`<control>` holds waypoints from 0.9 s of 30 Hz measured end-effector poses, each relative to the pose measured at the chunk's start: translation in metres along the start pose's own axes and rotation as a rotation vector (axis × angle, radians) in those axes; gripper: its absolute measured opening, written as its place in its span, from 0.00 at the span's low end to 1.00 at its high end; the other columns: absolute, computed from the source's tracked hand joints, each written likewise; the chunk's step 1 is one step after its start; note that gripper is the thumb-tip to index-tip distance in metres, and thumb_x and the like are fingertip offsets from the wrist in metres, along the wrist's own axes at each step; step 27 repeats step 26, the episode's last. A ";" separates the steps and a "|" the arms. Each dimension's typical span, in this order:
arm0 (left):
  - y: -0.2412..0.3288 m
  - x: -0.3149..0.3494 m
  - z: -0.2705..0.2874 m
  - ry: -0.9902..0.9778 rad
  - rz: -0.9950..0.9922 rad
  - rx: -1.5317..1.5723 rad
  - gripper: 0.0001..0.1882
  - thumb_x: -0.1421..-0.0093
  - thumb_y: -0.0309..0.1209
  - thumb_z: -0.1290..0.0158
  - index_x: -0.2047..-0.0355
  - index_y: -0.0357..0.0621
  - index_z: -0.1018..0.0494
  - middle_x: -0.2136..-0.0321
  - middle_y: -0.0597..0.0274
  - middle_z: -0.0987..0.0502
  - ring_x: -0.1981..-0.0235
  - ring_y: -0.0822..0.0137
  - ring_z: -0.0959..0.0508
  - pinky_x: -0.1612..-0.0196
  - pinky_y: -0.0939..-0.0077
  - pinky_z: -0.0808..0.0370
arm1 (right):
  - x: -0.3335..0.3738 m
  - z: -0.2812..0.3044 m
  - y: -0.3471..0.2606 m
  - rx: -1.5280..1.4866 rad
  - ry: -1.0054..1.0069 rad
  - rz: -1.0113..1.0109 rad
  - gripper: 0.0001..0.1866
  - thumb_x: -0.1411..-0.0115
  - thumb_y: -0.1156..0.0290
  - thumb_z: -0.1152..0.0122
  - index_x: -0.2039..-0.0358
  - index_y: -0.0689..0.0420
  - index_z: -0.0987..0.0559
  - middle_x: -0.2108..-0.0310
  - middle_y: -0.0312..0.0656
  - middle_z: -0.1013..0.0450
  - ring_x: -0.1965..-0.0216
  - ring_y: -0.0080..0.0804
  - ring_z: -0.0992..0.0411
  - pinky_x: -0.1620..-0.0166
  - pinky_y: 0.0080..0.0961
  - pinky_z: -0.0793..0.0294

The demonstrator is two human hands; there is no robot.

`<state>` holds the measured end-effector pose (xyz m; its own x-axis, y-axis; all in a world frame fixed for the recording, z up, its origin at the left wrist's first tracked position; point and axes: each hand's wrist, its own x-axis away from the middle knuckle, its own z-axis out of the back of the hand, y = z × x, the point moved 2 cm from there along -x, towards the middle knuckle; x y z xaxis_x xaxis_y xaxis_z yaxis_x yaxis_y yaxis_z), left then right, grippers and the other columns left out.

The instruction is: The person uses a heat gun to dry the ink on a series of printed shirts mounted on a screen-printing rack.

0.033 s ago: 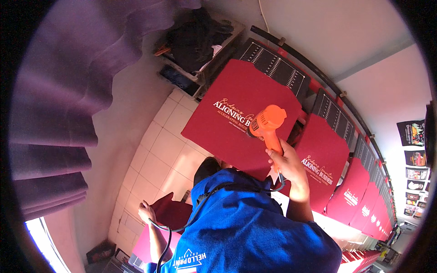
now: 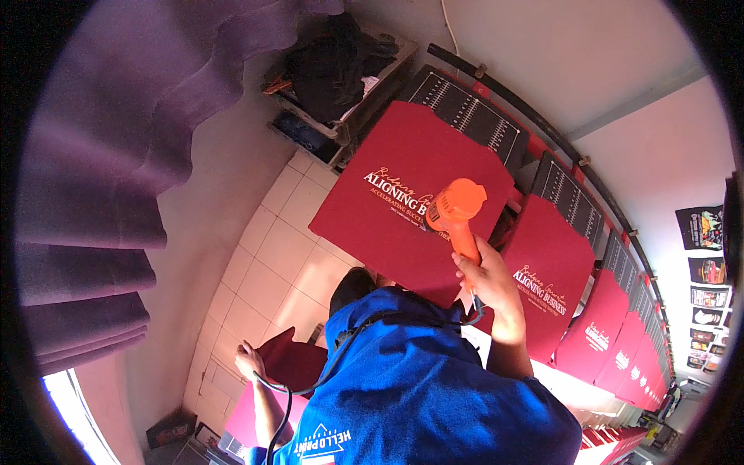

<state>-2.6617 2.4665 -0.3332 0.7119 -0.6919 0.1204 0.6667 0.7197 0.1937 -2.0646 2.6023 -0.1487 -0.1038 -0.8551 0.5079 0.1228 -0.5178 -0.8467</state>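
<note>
My right hand (image 2: 491, 280) is closed round the handle of an orange heat gun (image 2: 459, 203). The gun hangs over the nearest dark red fabric panel (image 2: 364, 221), covering the right part of its white and gold print. From the handle's lower end a black cord (image 2: 358, 332) runs across my blue shirt toward the left. At the lower left my left hand (image 2: 248, 361) is closed at the bend of this cord, beside another dark red panel (image 2: 291, 360); its fingers are only partly visible.
Several printed red panels (image 2: 546, 267) on black boards (image 2: 469, 108) recede along a curved rail (image 2: 535, 128) on the right. A purple curtain (image 2: 101, 178) hangs at left. Dark cloths (image 2: 333, 66) lie on a stand behind the tiled floor (image 2: 267, 232). Small prints (image 2: 701, 229) hang on the right wall.
The heat gun has turned slightly in my right hand, so its dark nozzle tip shows less. My left hand stays in place.
</note>
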 end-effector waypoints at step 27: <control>0.006 0.001 0.007 -0.064 0.065 -0.010 0.26 0.37 0.50 0.54 0.73 0.36 0.24 0.76 0.39 0.23 0.74 0.44 0.20 0.68 0.50 0.27 | -0.026 -0.025 -0.031 0.096 -0.052 0.038 0.24 0.37 0.70 0.45 0.42 0.60 0.35 0.65 0.34 0.29 0.72 0.19 0.31 0.70 0.19 0.26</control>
